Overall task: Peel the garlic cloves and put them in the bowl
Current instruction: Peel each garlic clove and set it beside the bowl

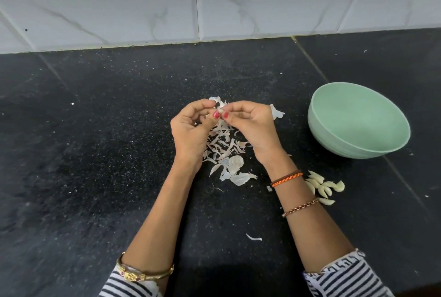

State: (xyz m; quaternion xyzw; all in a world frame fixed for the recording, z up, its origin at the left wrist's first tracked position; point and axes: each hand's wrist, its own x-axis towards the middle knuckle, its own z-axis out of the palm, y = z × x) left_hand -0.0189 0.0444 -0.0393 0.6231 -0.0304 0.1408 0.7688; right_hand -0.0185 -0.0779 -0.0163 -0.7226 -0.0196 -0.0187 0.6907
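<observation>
Black stone with small white specks makes the counter [107, 153], and a wall of white marble tiles [143, 3] stands behind it. Both hands are held together above the middle of the counter. The left hand [191, 129] and the right hand [250, 127] pinch one small garlic clove [220, 111] between the thumbs and the curled fingertips; the thumbnails are painted red. The clove is mostly hidden by the fingers, so I cannot tell how much skin is on it.

Under the hands and a little toward the person lies a heap of dry white garlic skins [226, 153], spread on the counter. One more strip of skin [254, 238] lies apart, between the two forearms.

A pale green bowl [358, 120] stands on the counter to the right of the hands, well apart from them. Its inside, as far as it shows, holds nothing. The peeled cloves [324, 186] lie in a small group on the counter, near the bowl but outside it, just beside the right wrist.

The right forearm carries an orange and brown thread band [287, 178] and a thin chain [300, 207]. The left forearm carries a gold bangle [143, 272]. Both sleeves are striped black and white.
</observation>
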